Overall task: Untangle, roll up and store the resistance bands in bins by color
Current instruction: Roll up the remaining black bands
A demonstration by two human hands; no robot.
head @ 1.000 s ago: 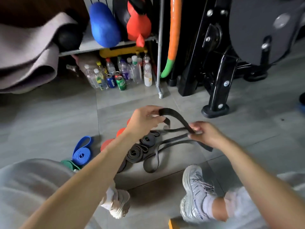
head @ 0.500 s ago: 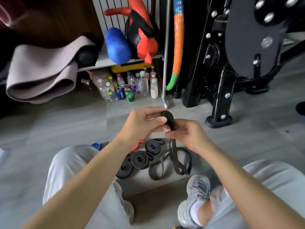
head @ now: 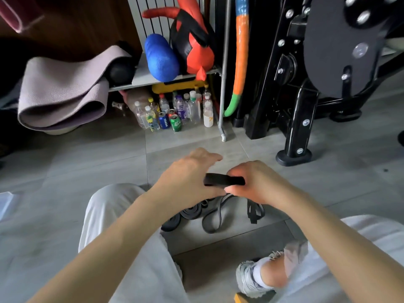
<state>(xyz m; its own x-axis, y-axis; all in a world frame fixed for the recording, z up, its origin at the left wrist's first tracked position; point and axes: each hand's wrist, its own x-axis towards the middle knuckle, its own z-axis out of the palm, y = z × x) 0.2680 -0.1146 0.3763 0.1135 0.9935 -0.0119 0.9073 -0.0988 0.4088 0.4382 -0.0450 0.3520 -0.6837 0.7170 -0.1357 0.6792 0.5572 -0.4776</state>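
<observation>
Nearest: right shoe [head: 249,278] planted on the floor [head: 65,171], left trouser leg [head: 122,215] raised beside it.

Between the legs, the loose tail [head: 211,221] of the black band [head: 224,179] lay looped on the floor. It was just beside three rolled black bands [head: 190,212], possibly touching the nearest; contact was hidden under the hands.

Above these, the started coil of the black band was held in the air.
- Right hand [head: 258,182]: fingers curled round the coil's right end, grasping it.
- Left hand [head: 192,171]: fingers nearly straight and released, arched over the coil, with the hand's inner edge touching its left end.

Risks (judgement):
1. Only one hand clamped the coil. If that grip slackened, the elastic would likely spring the turns apart.
2. Winding in the tail could drag it across the finished rolls, snagging or unwinding them.
3. The tail could catch under the shoe.

Farther out:
- The machine foot [head: 294,154] stood at right.
- Bottles and cans [head: 175,114] crowded the floor under the rack shelf [head: 153,79].
- A folded mat [head: 63,95] and a blue roller [head: 161,57] sat on that shelf.
- No bin could be identified.
- A pale shape [head: 6,204] at the left edge was too cropped to tell.
</observation>
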